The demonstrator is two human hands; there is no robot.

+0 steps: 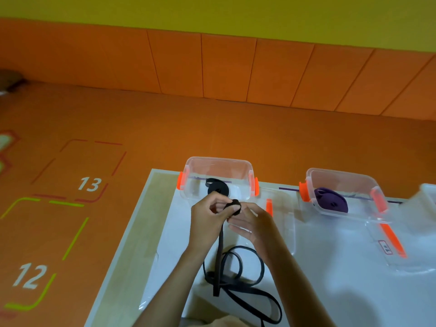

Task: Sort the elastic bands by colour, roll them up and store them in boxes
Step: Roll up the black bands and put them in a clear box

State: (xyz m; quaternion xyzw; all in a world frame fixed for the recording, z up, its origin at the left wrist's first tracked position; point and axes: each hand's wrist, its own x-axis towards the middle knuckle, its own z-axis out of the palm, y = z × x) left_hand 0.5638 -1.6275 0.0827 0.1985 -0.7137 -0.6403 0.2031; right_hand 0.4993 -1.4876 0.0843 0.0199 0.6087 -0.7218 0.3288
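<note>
My left hand (207, 215) and my right hand (252, 223) meet just in front of a clear box (188, 182) with orange clips. Between the fingers of both sits a small rolled-up part of a black elastic band (236, 206). The rest of that band hangs down and lies in loose loops (236, 272) on the white table cover. Inside the box lies a rolled black band (218, 189). A second clear box (375, 185) to the right holds a rolled purple band (330, 200).
Two clear lids with orange clips lie on the table, one (283, 232) by my right hand and one (389, 246) in front of the purple box. A third clear container (428, 192) shows at the right edge. The table's left edge (132, 232) borders an orange floor with numbered squares.
</note>
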